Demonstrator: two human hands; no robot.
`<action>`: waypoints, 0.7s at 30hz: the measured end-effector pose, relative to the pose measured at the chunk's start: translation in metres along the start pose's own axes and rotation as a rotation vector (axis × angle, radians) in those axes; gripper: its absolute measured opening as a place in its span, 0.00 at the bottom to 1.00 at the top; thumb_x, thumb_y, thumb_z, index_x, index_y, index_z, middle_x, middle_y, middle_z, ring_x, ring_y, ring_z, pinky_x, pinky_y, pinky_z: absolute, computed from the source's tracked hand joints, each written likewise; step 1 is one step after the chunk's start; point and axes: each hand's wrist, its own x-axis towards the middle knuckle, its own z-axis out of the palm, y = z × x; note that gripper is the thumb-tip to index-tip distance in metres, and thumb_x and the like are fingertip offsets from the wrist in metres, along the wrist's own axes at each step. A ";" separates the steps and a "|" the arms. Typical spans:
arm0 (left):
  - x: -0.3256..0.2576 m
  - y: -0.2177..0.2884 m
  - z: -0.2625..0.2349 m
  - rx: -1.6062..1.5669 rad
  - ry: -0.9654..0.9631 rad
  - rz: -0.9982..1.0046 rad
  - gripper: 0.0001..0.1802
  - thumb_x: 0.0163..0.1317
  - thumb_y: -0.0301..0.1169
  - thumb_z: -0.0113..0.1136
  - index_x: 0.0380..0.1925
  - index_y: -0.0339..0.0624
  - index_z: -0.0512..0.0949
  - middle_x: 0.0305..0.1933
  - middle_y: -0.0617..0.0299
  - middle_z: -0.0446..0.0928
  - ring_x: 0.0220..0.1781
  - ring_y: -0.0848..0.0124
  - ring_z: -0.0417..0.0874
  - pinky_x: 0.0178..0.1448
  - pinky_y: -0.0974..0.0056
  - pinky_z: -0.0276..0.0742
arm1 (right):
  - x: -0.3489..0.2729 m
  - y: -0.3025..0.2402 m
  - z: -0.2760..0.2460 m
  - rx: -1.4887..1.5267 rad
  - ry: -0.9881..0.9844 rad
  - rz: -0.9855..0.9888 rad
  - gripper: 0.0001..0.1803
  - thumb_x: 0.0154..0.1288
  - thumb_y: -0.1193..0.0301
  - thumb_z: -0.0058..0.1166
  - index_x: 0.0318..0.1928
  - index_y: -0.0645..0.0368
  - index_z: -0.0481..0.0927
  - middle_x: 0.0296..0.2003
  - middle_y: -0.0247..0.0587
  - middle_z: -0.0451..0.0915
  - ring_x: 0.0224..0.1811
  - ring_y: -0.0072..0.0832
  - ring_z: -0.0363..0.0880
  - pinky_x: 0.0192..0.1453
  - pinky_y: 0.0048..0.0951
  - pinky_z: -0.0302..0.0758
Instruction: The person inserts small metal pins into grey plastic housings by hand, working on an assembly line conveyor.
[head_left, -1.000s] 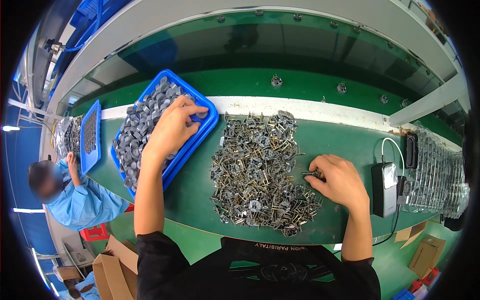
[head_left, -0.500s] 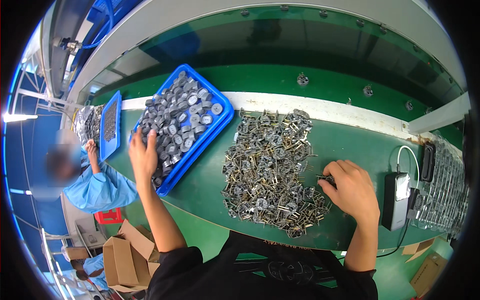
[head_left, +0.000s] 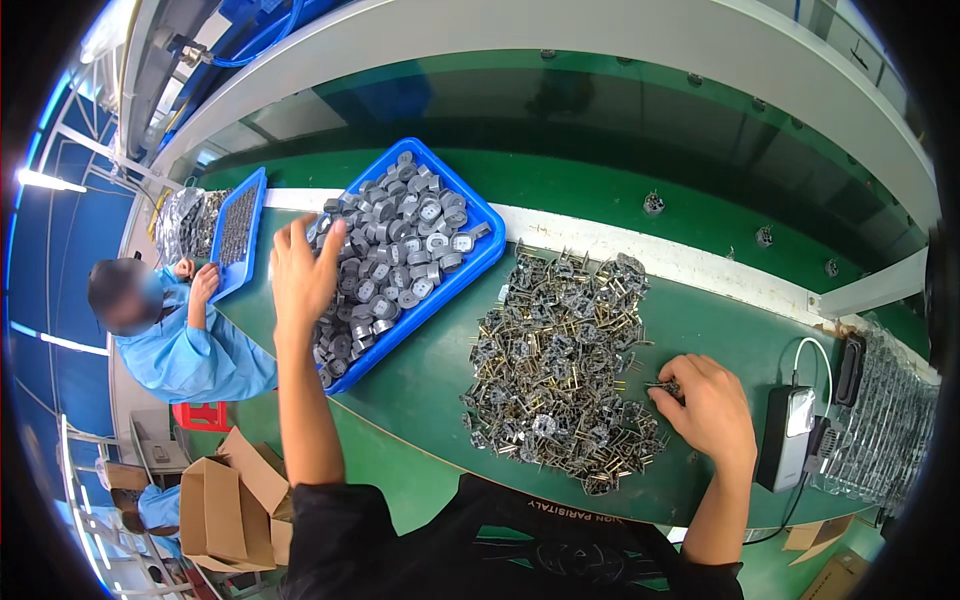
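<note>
A blue tray (head_left: 477, 237) at the left of the bench is heaped with grey round plastic housings (head_left: 400, 235). My left hand (head_left: 303, 275) is over the tray's left side, thumb and fingers apart; no housing shows in its grip. In front of me lies a broad pile of small metal-pronged inserts (head_left: 560, 360), dark with brass-coloured pins. My right hand (head_left: 710, 405) rests on the bench just right of that pile, fingers closed on a pronged insert (head_left: 664, 387) that is partly hidden by the fingertips.
A power bank (head_left: 787, 440) with a white cable stands at the right, beside stacked clear plastic trays (head_left: 880, 425). Behind runs a green conveyor belt (head_left: 600, 185) bearing a few parts. A co-worker in blue (head_left: 195, 345) sits at left near another blue tray (head_left: 240, 230); cardboard boxes (head_left: 225, 515) stand below.
The view has shifted, so bench things sit further right and lower. My left hand has moved toward the tray's far end. My right hand stays beside the pile, still pinching the insert.
</note>
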 end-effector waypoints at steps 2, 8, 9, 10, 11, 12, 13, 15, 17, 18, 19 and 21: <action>0.035 -0.012 0.011 -0.012 0.002 0.004 0.35 0.65 0.58 0.54 0.60 0.41 0.73 0.61 0.39 0.70 0.64 0.45 0.71 0.67 0.50 0.66 | 0.002 0.000 0.002 0.002 0.028 -0.017 0.11 0.52 0.71 0.66 0.32 0.60 0.77 0.28 0.41 0.79 0.29 0.39 0.78 0.34 0.41 0.73; 0.059 0.015 0.028 -0.048 -0.336 0.094 0.32 0.64 0.59 0.54 0.56 0.45 0.78 0.55 0.43 0.75 0.61 0.47 0.73 0.67 0.51 0.66 | 0.001 -0.002 -0.002 0.026 -0.016 0.014 0.11 0.53 0.70 0.65 0.33 0.59 0.76 0.28 0.42 0.79 0.35 0.43 0.78 0.38 0.42 0.75; 0.053 0.025 0.031 -0.049 -0.336 0.096 0.32 0.64 0.59 0.54 0.56 0.45 0.78 0.55 0.43 0.75 0.61 0.47 0.73 0.67 0.51 0.66 | 0.000 0.000 -0.003 0.025 -0.015 0.016 0.11 0.53 0.70 0.65 0.33 0.59 0.76 0.28 0.42 0.79 0.35 0.43 0.78 0.38 0.42 0.75; 0.048 0.030 0.037 -0.017 -0.307 0.154 0.30 0.64 0.58 0.54 0.53 0.46 0.79 0.54 0.45 0.75 0.60 0.49 0.73 0.66 0.50 0.66 | 0.001 0.001 0.000 0.016 0.011 -0.002 0.11 0.53 0.70 0.66 0.32 0.59 0.77 0.28 0.41 0.79 0.32 0.40 0.79 0.36 0.40 0.75; 0.045 0.031 0.040 0.016 -0.276 0.211 0.28 0.64 0.57 0.55 0.51 0.48 0.80 0.53 0.48 0.75 0.59 0.50 0.73 0.65 0.49 0.65 | 0.002 0.002 0.001 0.008 0.037 -0.022 0.11 0.53 0.70 0.66 0.32 0.59 0.77 0.27 0.40 0.79 0.28 0.37 0.79 0.33 0.39 0.74; 0.043 0.027 0.045 0.003 -0.251 0.247 0.23 0.66 0.53 0.56 0.49 0.48 0.80 0.53 0.52 0.74 0.58 0.52 0.72 0.64 0.47 0.64 | 0.003 0.000 0.002 0.005 0.033 -0.023 0.11 0.53 0.70 0.66 0.32 0.59 0.77 0.27 0.40 0.79 0.28 0.37 0.79 0.33 0.39 0.74; 0.041 0.030 0.044 0.002 -0.253 0.252 0.23 0.66 0.53 0.56 0.49 0.48 0.80 0.53 0.52 0.74 0.58 0.52 0.72 0.64 0.47 0.64 | 0.002 0.000 0.002 0.006 0.032 -0.018 0.11 0.53 0.70 0.66 0.32 0.59 0.77 0.27 0.40 0.79 0.28 0.37 0.79 0.33 0.39 0.74; 0.033 0.036 0.038 -0.083 -0.204 0.365 0.18 0.65 0.47 0.60 0.46 0.48 0.82 0.53 0.54 0.76 0.58 0.52 0.72 0.63 0.47 0.65 | 0.001 0.002 0.002 0.006 0.032 -0.009 0.11 0.53 0.70 0.66 0.32 0.59 0.77 0.27 0.41 0.79 0.28 0.37 0.79 0.33 0.39 0.74; 0.027 0.040 0.027 -0.056 -0.230 0.408 0.15 0.64 0.43 0.61 0.44 0.47 0.83 0.52 0.55 0.77 0.58 0.53 0.72 0.63 0.48 0.65 | 0.000 0.002 0.001 0.014 0.042 -0.017 0.11 0.52 0.71 0.67 0.33 0.59 0.77 0.27 0.41 0.79 0.28 0.37 0.79 0.33 0.38 0.75; 0.027 0.041 0.023 -0.031 -0.252 0.445 0.13 0.62 0.40 0.63 0.41 0.45 0.84 0.52 0.56 0.78 0.59 0.54 0.72 0.63 0.48 0.65 | 0.000 0.002 0.001 0.016 0.043 -0.009 0.11 0.52 0.71 0.67 0.33 0.59 0.77 0.27 0.41 0.79 0.28 0.37 0.79 0.33 0.38 0.75; 0.027 0.039 0.020 -0.028 -0.256 0.448 0.13 0.62 0.40 0.63 0.41 0.45 0.84 0.52 0.56 0.78 0.59 0.54 0.72 0.63 0.48 0.65 | 0.000 0.001 0.000 0.012 0.057 -0.015 0.11 0.51 0.72 0.66 0.34 0.60 0.78 0.27 0.41 0.79 0.28 0.37 0.79 0.33 0.38 0.75; 0.029 0.033 0.013 -0.082 -0.233 0.590 0.10 0.60 0.35 0.64 0.36 0.42 0.86 0.48 0.56 0.81 0.57 0.55 0.75 0.62 0.51 0.68 | 0.001 -0.003 -0.004 0.012 0.071 -0.015 0.11 0.51 0.74 0.66 0.35 0.60 0.78 0.27 0.41 0.78 0.28 0.37 0.79 0.33 0.38 0.75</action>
